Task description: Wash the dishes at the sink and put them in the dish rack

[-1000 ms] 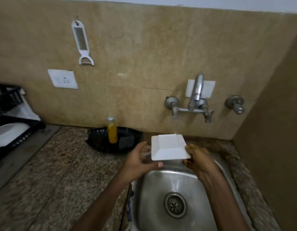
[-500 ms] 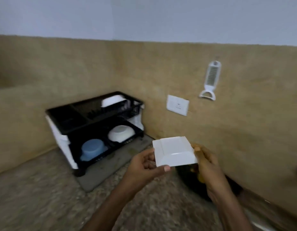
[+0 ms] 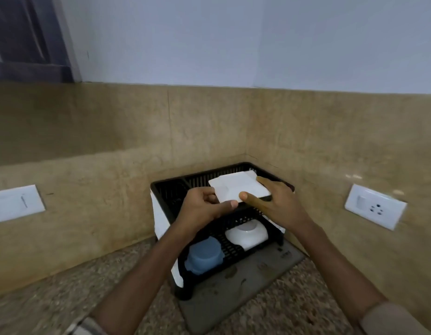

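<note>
Over the rack's front edge: left hand [image 3: 204,206] pinches the square white dish [image 3: 238,189] at its near corner, and right hand [image 3: 279,204] grips its right side. A second ago the dish was at the sink. Now it is held over the dish rack [image 3: 171,189], upper tier, so washing looks done and placing is under way. Dish lies near flat, underside up, far corner toward the wall corner. It is square, with no real long axis.

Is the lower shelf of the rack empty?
No, a blue container and a white bowl sit on the lower shelf of the rack.
</note>
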